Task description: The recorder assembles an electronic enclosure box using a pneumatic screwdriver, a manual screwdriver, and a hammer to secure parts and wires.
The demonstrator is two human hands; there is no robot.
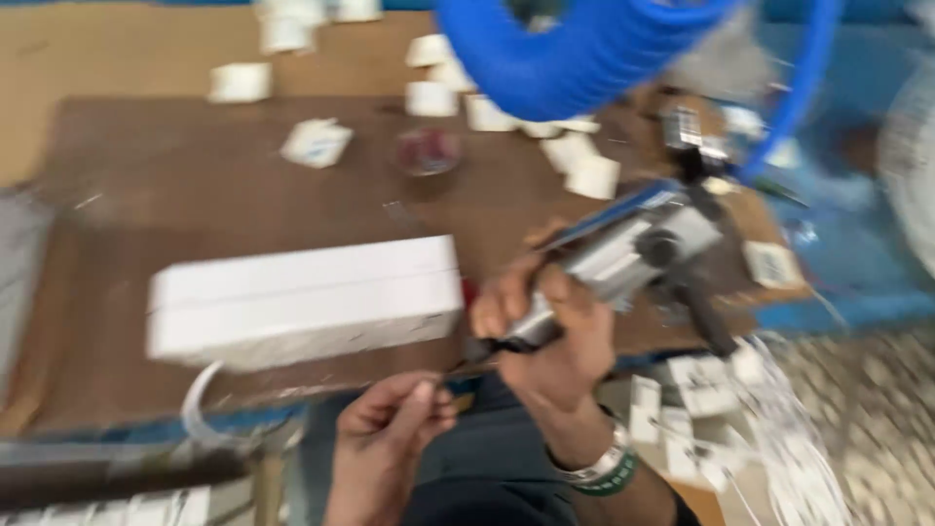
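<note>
The picture is blurred by motion. My right hand (545, 326) grips a grey and blue air-driven tool (623, 255) with a black handle part, its tip aimed at the right end of a long white box (307, 300) that lies on the brown table (195, 195). A blue coiled hose (575, 49) runs from above towards the tool. My left hand (390, 424) is lower, near the table's front edge, fingers curled with fingertips pinched together; whether something small is between them I cannot tell.
Several small white boxes (317, 141) lie scattered across the far half of the table, with a small clear dish of red bits (427, 151) among them. More white pieces (701, 390) are piled at the lower right. A white fan (911, 166) stands at the right edge.
</note>
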